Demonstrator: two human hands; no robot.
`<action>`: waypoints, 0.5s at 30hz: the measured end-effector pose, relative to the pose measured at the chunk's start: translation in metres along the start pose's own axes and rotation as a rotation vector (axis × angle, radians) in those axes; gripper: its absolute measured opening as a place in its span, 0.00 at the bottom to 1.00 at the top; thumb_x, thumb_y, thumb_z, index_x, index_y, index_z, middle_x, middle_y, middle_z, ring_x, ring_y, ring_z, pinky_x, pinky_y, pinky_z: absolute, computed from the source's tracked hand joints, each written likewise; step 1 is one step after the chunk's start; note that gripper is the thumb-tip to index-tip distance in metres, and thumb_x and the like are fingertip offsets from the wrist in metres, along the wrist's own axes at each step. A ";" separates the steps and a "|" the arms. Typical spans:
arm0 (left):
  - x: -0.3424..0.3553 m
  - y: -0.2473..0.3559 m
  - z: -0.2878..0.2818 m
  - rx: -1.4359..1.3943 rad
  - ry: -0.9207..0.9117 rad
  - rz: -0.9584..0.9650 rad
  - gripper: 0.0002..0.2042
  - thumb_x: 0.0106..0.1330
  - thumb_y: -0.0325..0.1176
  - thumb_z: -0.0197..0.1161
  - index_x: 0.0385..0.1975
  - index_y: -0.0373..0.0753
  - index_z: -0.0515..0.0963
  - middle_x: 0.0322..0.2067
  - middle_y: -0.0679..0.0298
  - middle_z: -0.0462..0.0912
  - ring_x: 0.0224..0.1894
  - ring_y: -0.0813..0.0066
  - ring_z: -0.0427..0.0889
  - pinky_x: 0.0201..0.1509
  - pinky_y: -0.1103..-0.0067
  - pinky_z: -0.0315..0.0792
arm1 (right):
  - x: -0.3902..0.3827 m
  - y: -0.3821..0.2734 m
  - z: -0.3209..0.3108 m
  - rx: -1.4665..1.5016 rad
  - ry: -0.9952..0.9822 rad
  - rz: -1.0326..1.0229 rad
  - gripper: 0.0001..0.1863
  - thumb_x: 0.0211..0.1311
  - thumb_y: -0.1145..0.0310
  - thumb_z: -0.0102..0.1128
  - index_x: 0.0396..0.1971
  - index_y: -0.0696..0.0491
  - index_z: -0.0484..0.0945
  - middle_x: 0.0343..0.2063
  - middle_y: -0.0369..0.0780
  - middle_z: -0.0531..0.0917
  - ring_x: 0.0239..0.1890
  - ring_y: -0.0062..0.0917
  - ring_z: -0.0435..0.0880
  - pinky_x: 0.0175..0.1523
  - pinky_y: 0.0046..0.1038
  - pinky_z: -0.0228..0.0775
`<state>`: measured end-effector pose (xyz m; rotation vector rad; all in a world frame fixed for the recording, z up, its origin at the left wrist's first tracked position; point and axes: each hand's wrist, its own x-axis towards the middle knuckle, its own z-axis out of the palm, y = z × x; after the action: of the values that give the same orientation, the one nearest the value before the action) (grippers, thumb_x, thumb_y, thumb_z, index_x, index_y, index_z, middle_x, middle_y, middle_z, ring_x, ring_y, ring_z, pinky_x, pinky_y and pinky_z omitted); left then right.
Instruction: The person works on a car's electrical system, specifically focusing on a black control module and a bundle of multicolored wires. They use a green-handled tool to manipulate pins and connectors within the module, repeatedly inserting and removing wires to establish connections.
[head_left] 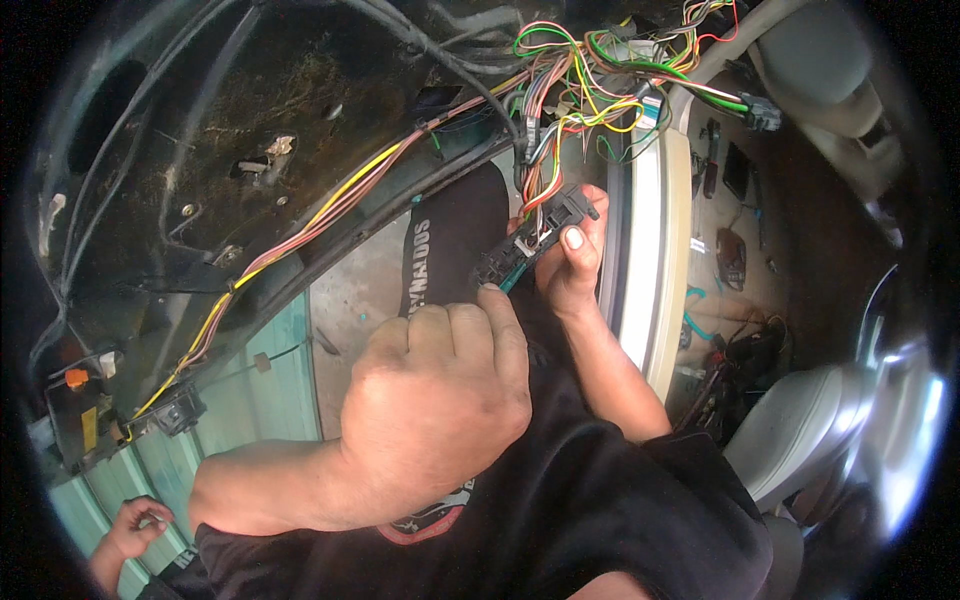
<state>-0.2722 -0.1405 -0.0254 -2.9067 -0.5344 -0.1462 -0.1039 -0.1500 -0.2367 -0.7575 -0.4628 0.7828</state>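
Note:
My right hand [575, 255] grips a long black plastic connector housing [538, 232], thumb on its near side and fingers behind. Several coloured wires [545, 170] run into the housing's upper side from a bundle above. My left hand [435, 370] is curled, its back toward me, and the index fingertip meets the housing's lower left end. A narrow teal strip [515, 276] shows beside that fingertip; whether it is a tool in my left hand I cannot make out. The left thumb and palm are hidden.
A dark door panel [270, 130] with a taped yellow and pink wire harness [350, 190] spans the upper left. Loose wires [600, 70] hang at the top. Tools and parts lie beyond the pale door sill [655, 230]. Another person's hand [138, 525] shows at lower left.

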 end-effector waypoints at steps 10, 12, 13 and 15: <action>-0.003 0.005 0.005 0.000 0.018 0.001 0.15 0.54 0.31 0.62 0.37 0.26 0.83 0.19 0.66 0.72 0.21 0.75 0.71 0.22 0.78 0.63 | -0.003 0.003 -0.002 0.003 -0.007 0.020 0.39 0.51 0.50 0.74 0.56 0.45 0.59 0.45 0.44 0.77 0.41 0.35 0.83 0.47 0.44 0.81; -0.004 0.004 0.004 0.006 0.002 -0.003 0.15 0.53 0.31 0.63 0.37 0.26 0.83 0.19 0.67 0.72 0.21 0.75 0.71 0.22 0.78 0.63 | -0.004 0.003 -0.002 0.000 -0.008 0.016 0.38 0.51 0.51 0.74 0.56 0.45 0.59 0.45 0.44 0.77 0.40 0.34 0.83 0.46 0.44 0.81; -0.002 0.004 0.002 0.005 -0.032 0.011 0.16 0.54 0.32 0.62 0.39 0.27 0.83 0.21 0.66 0.72 0.22 0.73 0.73 0.23 0.77 0.66 | -0.004 0.003 -0.002 -0.002 -0.008 0.014 0.38 0.51 0.51 0.73 0.55 0.45 0.60 0.45 0.44 0.77 0.40 0.34 0.83 0.46 0.43 0.81; 0.002 0.005 -0.006 0.005 -0.107 0.036 0.19 0.55 0.33 0.61 0.44 0.29 0.82 0.23 0.65 0.73 0.25 0.71 0.76 0.24 0.74 0.70 | -0.002 0.002 -0.003 0.019 -0.034 0.007 0.37 0.51 0.51 0.73 0.55 0.45 0.60 0.44 0.44 0.77 0.40 0.34 0.82 0.45 0.42 0.80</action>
<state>-0.2693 -0.1455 -0.0196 -2.9301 -0.4976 0.0151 -0.1039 -0.1522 -0.2403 -0.7296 -0.4831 0.8065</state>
